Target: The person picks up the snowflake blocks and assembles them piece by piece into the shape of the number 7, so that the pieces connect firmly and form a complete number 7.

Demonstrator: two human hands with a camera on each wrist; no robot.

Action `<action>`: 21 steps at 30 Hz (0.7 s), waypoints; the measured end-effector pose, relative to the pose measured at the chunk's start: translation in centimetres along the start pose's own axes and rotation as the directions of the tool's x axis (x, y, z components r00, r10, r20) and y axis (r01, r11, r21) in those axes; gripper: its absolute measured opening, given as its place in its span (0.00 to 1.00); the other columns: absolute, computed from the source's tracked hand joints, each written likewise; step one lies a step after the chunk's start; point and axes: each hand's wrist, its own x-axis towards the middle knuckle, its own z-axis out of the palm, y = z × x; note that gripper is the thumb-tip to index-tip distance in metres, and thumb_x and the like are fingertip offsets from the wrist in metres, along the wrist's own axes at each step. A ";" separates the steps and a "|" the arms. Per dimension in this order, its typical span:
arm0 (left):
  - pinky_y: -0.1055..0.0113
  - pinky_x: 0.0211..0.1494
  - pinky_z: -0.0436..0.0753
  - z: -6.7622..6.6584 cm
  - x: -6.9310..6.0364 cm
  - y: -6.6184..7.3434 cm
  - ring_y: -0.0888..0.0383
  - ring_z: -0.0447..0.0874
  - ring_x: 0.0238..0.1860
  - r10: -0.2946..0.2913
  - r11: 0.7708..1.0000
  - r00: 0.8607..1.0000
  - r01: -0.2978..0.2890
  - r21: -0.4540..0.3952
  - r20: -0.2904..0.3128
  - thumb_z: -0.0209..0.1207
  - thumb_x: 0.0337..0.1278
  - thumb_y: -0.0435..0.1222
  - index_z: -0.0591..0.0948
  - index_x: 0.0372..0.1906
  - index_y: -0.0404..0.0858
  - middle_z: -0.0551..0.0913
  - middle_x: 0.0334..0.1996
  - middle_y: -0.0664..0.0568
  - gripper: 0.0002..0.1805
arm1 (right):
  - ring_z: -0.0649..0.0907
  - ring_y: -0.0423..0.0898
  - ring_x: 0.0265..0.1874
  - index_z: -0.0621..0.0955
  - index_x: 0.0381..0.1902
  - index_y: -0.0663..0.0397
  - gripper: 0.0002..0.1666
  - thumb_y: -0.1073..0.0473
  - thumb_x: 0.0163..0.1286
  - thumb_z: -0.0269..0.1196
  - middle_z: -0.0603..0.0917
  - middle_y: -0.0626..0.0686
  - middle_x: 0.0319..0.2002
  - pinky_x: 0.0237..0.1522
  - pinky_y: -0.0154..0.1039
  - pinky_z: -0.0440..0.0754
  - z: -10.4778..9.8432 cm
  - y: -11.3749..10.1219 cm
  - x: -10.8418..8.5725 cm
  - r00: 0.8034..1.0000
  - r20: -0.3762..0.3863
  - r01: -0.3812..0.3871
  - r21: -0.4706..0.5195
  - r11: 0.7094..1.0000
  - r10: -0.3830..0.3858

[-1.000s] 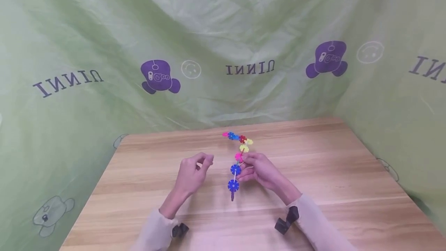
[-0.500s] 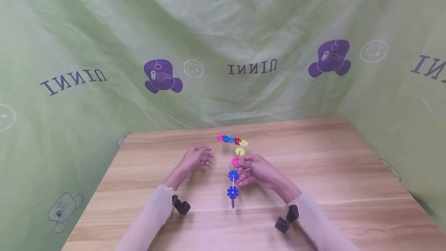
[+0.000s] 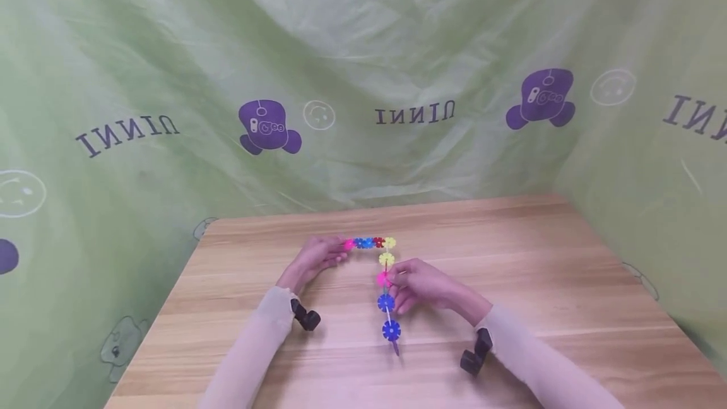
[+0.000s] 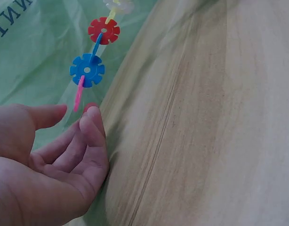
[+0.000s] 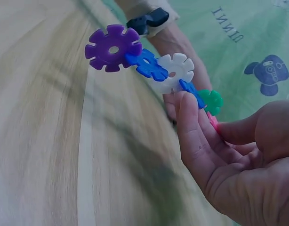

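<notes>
A chain of slotted plastic snowflake discs [image 3: 385,303] bends like an angled L above the table. My right hand [image 3: 423,284] pinches it at a pink disc [image 5: 212,121]. Beyond those fingers, blue, white and green discs lead to a purple end disc [image 5: 113,49]. The other arm of the chain runs left through yellow, red [image 4: 104,31] and blue [image 4: 87,70] discs to a pink end disc [image 4: 78,94]. My left hand [image 3: 319,256] is at that end. In the left wrist view its thumb and fingers stand apart on either side of the pink disc, with a gap between.
The wooden table [image 3: 227,346] lies under both hands. A green printed cloth [image 3: 341,49] hangs behind it and along both sides. A black wrist mount [image 3: 307,315] sits on the left sleeve, another [image 3: 476,352] on the right.
My left hand has moved forward, its fingers uncurled, and reached the pink end of the chain. My right hand has brought the chain slightly nearer, and its far arm now lies level toward the left.
</notes>
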 end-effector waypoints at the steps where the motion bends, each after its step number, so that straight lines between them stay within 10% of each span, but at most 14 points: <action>1: 0.72 0.48 0.87 0.1 0.1 0.0 0.61 0.88 0.42 0.005 1.000 1.000 -0.005 -0.002 -0.006 0.56 0.77 0.35 0.77 0.67 0.27 0.90 0.46 0.46 0.21 | 0.88 0.45 0.27 0.78 0.57 0.69 0.17 0.61 0.83 0.51 0.85 0.53 0.33 0.36 0.43 0.92 -0.2 0.0 0.0 1.000 -0.004 0.000 -0.020 1.000 0.000; 21: 0.73 0.34 0.80 0.0 0.9 0.9 0.63 0.80 0.29 0.031 0.980 0.992 -0.007 0.197 -0.121 0.65 0.67 0.31 0.87 0.55 0.32 0.92 0.41 0.44 0.15 | 0.87 0.43 0.23 0.75 0.65 0.74 0.21 0.66 0.81 0.50 0.85 0.57 0.32 0.32 0.39 0.91 -0.3 1.2 1.8 0.993 -0.097 -0.072 0.006 0.997 0.072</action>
